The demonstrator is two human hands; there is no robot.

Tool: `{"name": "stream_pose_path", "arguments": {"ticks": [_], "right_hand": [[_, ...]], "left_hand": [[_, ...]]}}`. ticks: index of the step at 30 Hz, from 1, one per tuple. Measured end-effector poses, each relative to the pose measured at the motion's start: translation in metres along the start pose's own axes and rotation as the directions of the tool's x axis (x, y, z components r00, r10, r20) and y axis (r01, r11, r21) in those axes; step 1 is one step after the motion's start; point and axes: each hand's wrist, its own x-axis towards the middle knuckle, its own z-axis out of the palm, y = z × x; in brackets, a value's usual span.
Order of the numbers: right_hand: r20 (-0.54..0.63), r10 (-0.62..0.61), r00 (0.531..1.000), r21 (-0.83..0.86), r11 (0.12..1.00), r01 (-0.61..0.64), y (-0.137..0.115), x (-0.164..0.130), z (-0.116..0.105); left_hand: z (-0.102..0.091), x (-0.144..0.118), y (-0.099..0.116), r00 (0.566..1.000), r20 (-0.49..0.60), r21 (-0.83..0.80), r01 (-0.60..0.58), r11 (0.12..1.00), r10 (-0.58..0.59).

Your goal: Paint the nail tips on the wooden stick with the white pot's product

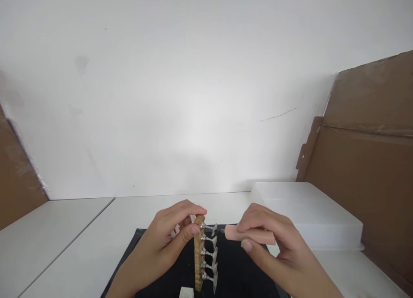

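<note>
My left hand (174, 233) pinches the upper end of a narrow wooden strip (198, 255) between thumb and fingers. The strip stands edge-on to me, and a row of several shiny metal pieces (209, 253) with flared, flattened ends juts from its right side. In my right hand (274, 246) is a tool with a thick pale-pink handle (251, 235), lying nearly level. Its thin, short tip points left towards the topmost metal piece; I cannot tell whether they touch. What kind of tool it is does not show.
A black mat (167, 276) lies on the white table (80, 238) under my hands. A small whitish block (186, 292) is at the bottom edge. To the right rests a white plastic box (309, 212). Brown cardboard (364, 169) stands at both sides, before a white wall (193, 91).
</note>
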Motion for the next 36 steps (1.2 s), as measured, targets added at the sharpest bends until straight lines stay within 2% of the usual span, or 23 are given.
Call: {"name": "stream_pose_path", "arguments": {"ticks": [8, 13, 19, 25, 36], "right_hand": [[-0.072, -0.017, 0.997, -0.001, 1.000, 0.017, 0.0006, -0.0020, -0.0005], [-0.039, -0.025, 0.999, 0.035, 0.999, 0.026, 0.0030, -0.0011, 0.0021], [-0.022, 0.031, 0.999, 0.019, 0.999, -0.030, 0.0065, -0.0027, 0.0031], [-0.014, 0.034, 0.999, 0.014, 0.999, -0.034, 0.0078, -0.0036, 0.0016], [-0.008, 0.030, 1.000, -0.012, 0.999, -0.031, 0.0086, -0.0022, 0.0019]], "left_hand": [[-0.0003, 0.0000, -0.0020, 0.990, -0.073, 0.067, 0.128, 0.989, -0.123], [0.0038, 0.0020, 0.0022, 0.972, -0.105, 0.034, 0.214, 0.976, -0.210], [0.0064, 0.0042, 0.0022, 0.948, -0.122, -0.143, 0.275, 0.951, -0.293], [0.0068, 0.0059, 0.0031, 0.921, -0.034, -0.447, 0.332, 0.830, -0.387], [0.0054, 0.0060, 0.0026, 0.910, -0.016, -0.560, 0.334, 0.758, -0.413]]}}
